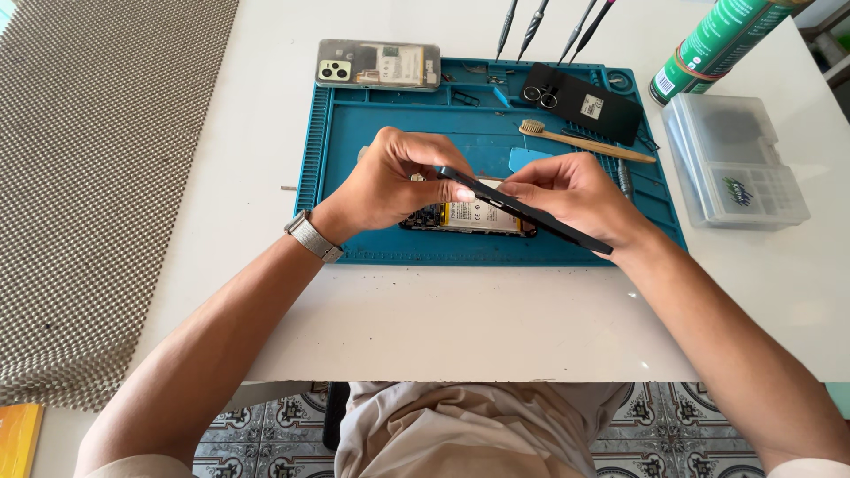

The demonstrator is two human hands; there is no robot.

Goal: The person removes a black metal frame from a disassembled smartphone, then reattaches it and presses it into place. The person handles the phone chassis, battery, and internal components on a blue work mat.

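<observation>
Left hand (390, 181), steel watch at the wrist: fingers curling closed, pinching the upper end of a thin dark phone back panel (522, 211). Right hand (575, 195): fingers closing on the same panel along its middle. Panel is being held tilted, edge-on to the camera, just above an opened phone (469, 218) showing its battery and lying on the mat.

Clear plastic parts box (735, 159): sitting lid shut to the right of the mat, its compartments too hazy to make out contents. Green spray can (717, 40): standing tilted in view behind the box.

Blue repair mat (354, 133): lying on a white table (443, 327). Along its back tray strip, small parts are lying, too small to tell. Also resting on it: a black back cover with camera rings (580, 102) and a wooden-handled brush (584, 142). A phone with a clear back (379, 64) is sitting at the mat's far-left corner. Four slim screwdrivers (549, 22) are lying beyond the mat.

Woven grey mat (97, 177): covering the table's left part. Patterned floor tiles (691, 434) are showing below the table edge.
</observation>
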